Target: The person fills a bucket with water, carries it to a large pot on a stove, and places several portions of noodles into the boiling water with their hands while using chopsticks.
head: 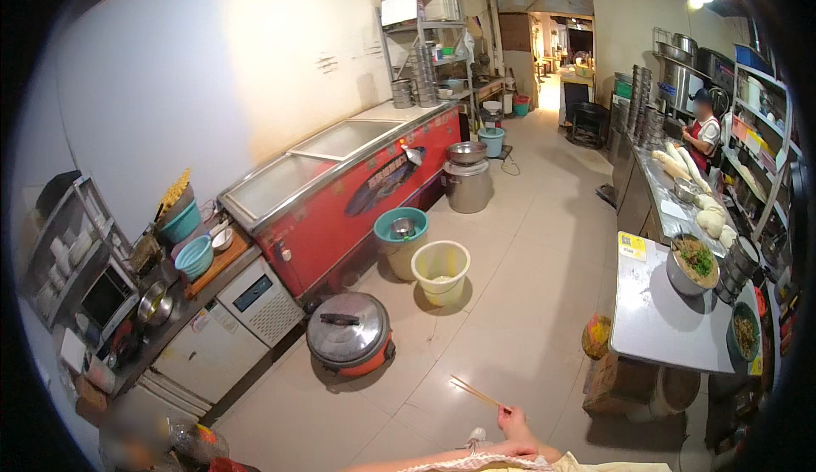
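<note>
My right hand (512,420) holds a pair of wooden chopsticks (475,390) at their near ends, and their tips point away to the upper left over the tiled floor. Across my front, my left forearm reaches in from the left. My left hand (526,448) rests against my right forearm near a pale sleeve (570,462), its fingers mostly hidden. Ahead on the floor stands an orange electric cooker (349,331) with a steel lid. Off to my right, a white table (656,319) bears a steel bowl of filling (693,265) topped with chopped greens and a green bowl (744,331) of chopped food.
A yellowish bucket (441,271), a bucket with a teal basin (400,223) and a steel pot (467,188) stand beside a red chest freezer (357,204). A person (703,131) works behind a steel counter with dough (711,222). Boxes (609,386) sit under the table.
</note>
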Tool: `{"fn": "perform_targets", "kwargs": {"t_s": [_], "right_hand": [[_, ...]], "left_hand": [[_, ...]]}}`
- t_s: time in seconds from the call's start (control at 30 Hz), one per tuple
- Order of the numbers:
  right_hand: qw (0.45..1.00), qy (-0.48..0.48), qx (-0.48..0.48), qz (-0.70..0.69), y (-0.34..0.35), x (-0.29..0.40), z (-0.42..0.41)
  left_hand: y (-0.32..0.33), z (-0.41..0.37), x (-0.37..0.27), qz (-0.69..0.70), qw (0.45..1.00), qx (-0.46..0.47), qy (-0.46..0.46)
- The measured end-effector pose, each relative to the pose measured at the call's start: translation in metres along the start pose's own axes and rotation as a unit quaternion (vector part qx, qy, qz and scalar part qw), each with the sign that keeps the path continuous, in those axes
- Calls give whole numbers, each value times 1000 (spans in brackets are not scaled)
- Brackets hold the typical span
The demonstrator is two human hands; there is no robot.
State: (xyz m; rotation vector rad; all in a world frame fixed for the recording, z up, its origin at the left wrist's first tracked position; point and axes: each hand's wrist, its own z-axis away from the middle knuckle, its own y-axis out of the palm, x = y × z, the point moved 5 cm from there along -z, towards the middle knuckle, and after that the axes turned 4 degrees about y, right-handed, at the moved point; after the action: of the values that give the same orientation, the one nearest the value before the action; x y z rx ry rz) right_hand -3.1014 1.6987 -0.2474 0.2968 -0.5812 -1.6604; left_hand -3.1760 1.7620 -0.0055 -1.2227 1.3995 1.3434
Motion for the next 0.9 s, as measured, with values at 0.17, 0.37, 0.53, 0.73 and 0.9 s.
{"fn": "perform_targets", "kwargs": {"t_s": [0.17, 0.37, 0.53, 0.73, 0.9], "right_hand": [[997, -11, 35, 67, 126, 52, -43], [998, -7, 55, 26, 174, 106, -110], [997, -48, 24, 53, 219, 190, -173], [894, -344, -251, 142, 249, 339, -199], [743, -386, -368, 405, 324, 403, -183]], "left_hand": [[-73, -60, -22, 43, 998, 44, -1], [-156, -118, -24, 166, 982, 87, -7], [-302, -139, -39, 10, 990, -125, -70], [-503, -153, -76, 144, 946, -286, -45], [-640, -194, -104, 82, 939, -333, -32]]}}
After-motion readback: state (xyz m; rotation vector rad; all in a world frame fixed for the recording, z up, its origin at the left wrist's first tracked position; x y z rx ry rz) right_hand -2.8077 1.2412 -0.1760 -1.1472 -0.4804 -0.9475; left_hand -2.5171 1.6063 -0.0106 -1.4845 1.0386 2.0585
